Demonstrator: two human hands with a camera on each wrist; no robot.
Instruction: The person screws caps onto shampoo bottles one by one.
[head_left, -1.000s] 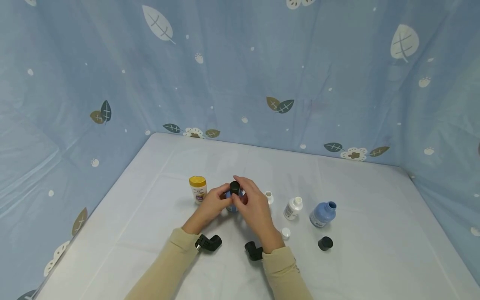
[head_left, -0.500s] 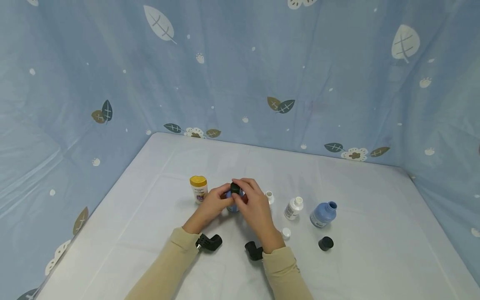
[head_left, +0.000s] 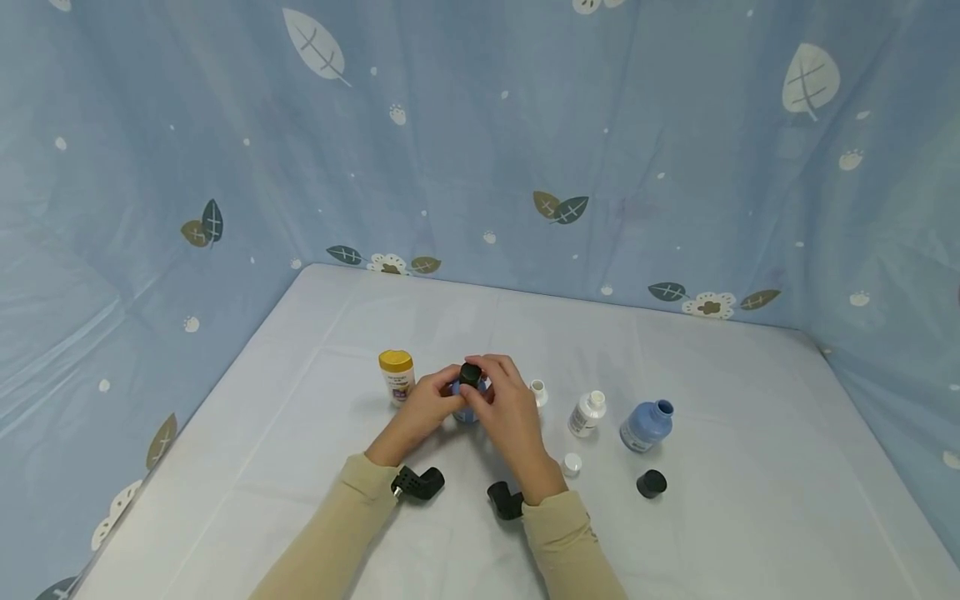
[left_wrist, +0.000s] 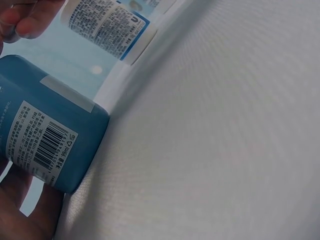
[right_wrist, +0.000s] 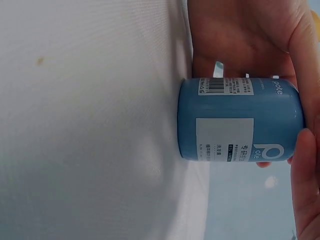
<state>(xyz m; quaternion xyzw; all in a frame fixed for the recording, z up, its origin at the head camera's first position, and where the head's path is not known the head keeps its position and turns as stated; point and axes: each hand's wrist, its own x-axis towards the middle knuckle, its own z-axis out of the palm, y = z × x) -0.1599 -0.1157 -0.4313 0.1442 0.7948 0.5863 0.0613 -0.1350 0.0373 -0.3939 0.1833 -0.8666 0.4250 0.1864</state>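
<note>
A blue bottle (head_left: 466, 414) with a printed label stands upright on the white cloth, its black cap (head_left: 470, 374) at the top. My left hand (head_left: 427, 406) grips this bottle near its shoulder from the left. From the right, my right hand (head_left: 513, 414) pinches the cap between thumb and fingers. In the right wrist view the blue bottle (right_wrist: 225, 107) shows its front label and barcode, with fingers at its upper end. The left wrist view shows the same bottle (left_wrist: 47, 132) from the barcode side; its cap is out of that frame.
A white bottle with a yellow cap (head_left: 397, 379) stands left of the hands. To the right are a partly hidden white bottle (head_left: 538, 390), another white bottle (head_left: 587, 414) and an uncapped blue bottle (head_left: 647, 427). A white cap (head_left: 572, 464) and a black cap (head_left: 651, 483) lie nearer.
My right fingers have shifted around the black cap, the index finger passing over its top and back to its far edge. The left hand and the bottle have stayed in place.
</note>
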